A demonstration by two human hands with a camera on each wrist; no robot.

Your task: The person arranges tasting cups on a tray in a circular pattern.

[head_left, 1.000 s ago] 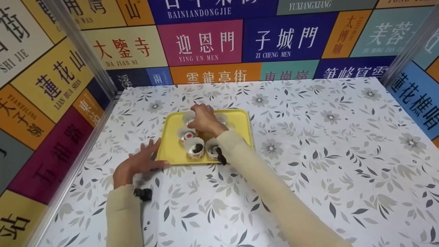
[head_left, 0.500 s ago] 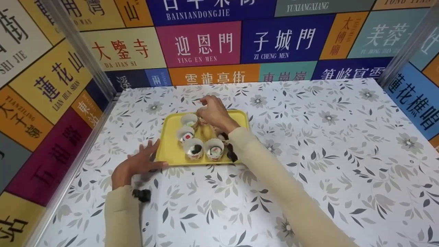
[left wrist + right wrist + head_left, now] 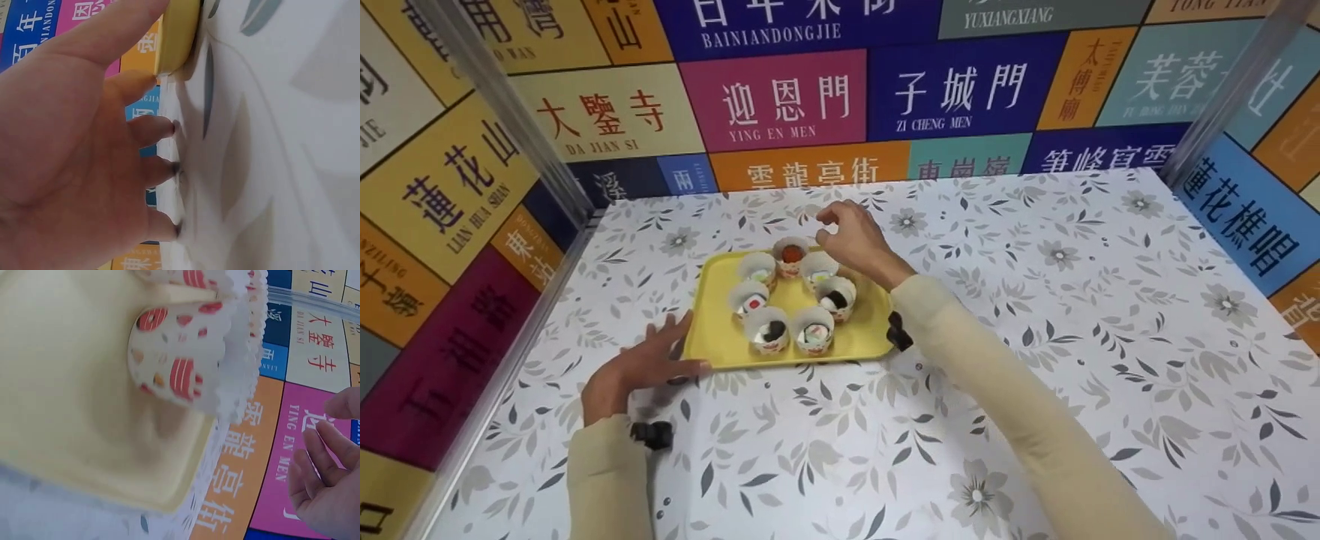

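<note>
A yellow tray [image 3: 706, 315] lies on the table and bears several paper cups in a ring. The far cup [image 3: 792, 259] has orange-red content; small sushi-like pieces show in the others, among them a black-and-white one in the right cup [image 3: 835, 298]. My left hand [image 3: 641, 364] is at the tray's near left corner, fingers spread, thumb at the rim. In the left wrist view that tray corner [image 3: 177, 36] meets my thumb. Just above the tray's far right side, my right hand [image 3: 861, 238] holds nothing, its fingers loosely bent. The right wrist view shows a red-printed cup [image 3: 177, 354] near it.
A white tablecloth [image 3: 1035, 360] with grey flowers and leaves covers the table. Behind and at both sides stand panels [image 3: 780, 97] of coloured blocks with Chinese lettering. Small black devices [image 3: 652, 435] sit at both wrists.
My right hand has moved off the cups toward the far right, uncovering the orange-red cup and the right-hand cups. The left hand stays at the tray corner; the head view has shifted slightly.
</note>
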